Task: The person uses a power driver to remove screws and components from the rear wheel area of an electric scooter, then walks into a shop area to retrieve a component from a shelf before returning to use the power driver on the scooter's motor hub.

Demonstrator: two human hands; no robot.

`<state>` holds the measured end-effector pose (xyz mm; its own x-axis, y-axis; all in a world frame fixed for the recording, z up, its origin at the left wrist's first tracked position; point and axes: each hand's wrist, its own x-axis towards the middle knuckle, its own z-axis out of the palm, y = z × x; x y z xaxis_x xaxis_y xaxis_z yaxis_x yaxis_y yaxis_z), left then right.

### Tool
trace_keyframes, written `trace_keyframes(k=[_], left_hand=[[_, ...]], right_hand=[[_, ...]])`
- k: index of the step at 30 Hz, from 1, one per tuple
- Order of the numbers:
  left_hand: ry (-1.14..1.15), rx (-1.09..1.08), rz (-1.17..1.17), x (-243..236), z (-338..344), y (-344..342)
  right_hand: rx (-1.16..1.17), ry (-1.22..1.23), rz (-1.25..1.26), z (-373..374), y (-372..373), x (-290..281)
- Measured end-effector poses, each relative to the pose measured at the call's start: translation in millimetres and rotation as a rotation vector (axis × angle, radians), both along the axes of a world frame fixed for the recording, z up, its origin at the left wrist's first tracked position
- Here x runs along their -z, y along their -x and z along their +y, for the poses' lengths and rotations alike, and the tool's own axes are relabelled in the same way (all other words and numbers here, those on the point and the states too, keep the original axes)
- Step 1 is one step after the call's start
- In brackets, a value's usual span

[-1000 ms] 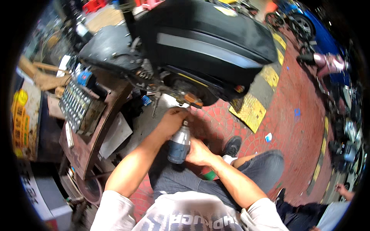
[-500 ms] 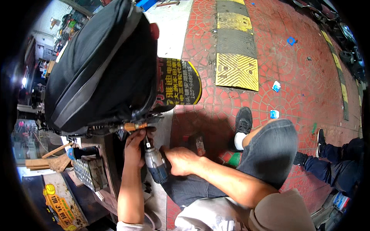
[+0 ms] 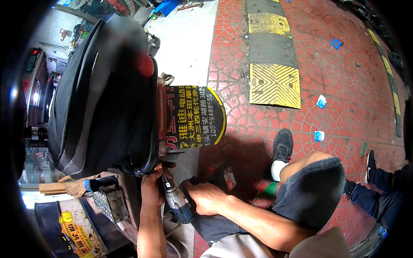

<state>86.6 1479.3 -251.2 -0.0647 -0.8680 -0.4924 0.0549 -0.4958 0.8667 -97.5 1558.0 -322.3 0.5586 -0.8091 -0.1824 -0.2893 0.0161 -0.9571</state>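
My right hand is closed round the handle of a grey and dark-blue impact driver. The driver's nose tilts up and away, toward the underside of a two-wheeler's tail. My left hand is at the bit end, fingers bent together beside a small orange part. What those fingers pinch is hidden. Above them sits a bulky black cover with a grey stripe. A red light is on its right side, and a black mudflap with a yellow rim sticks out below.
Left of my left arm are a metal box, a straw broom and a sign board. A yellow-black ramp lies on red paving. Another person's legs are at the right.
The view has shifted, so the cover and my hands sit lower in the picture. The orange part shows less. The impact driver stays in my right hand, at my left fingers.
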Motion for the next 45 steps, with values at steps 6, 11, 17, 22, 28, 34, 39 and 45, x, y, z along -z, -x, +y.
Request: trace_keyframes(k=[6, 11, 17, 22, 28, 34, 39, 45], left_hand=[[0.033, 0.037, -0.02, -3, -1, 0], [0.059, 0.049, -0.062, -9, 1, 8], [0.063, 0.075, -0.056, -1, -1, -1], [0.107, 0.108, -0.042, -2, -1, 7], [0.13, 0.097, -0.091, 6, 1, 1], [0.033, 0.089, -0.119, -5, 1, 9], [0.094, 0.166, -0.199, -15, -5, 0], [0.13, 0.272, -0.436, -38, -6, 3]], right_hand=[[-0.041, -0.029, 0.046, -4, 10, -9], [-0.021, -0.021, 0.038, -2, 8, -1], [-0.023, 0.004, 0.037, -1, 7, -2], [-0.006, -0.012, 0.04, -1, 8, 0], [0.02, -0.017, 0.013, 5, 0, 8], [0.128, 0.005, -0.05, 14, -11, 6], [0.255, -0.047, -0.071, 27, -44, -1], [0.292, -0.174, -0.354, 28, -69, -16]])
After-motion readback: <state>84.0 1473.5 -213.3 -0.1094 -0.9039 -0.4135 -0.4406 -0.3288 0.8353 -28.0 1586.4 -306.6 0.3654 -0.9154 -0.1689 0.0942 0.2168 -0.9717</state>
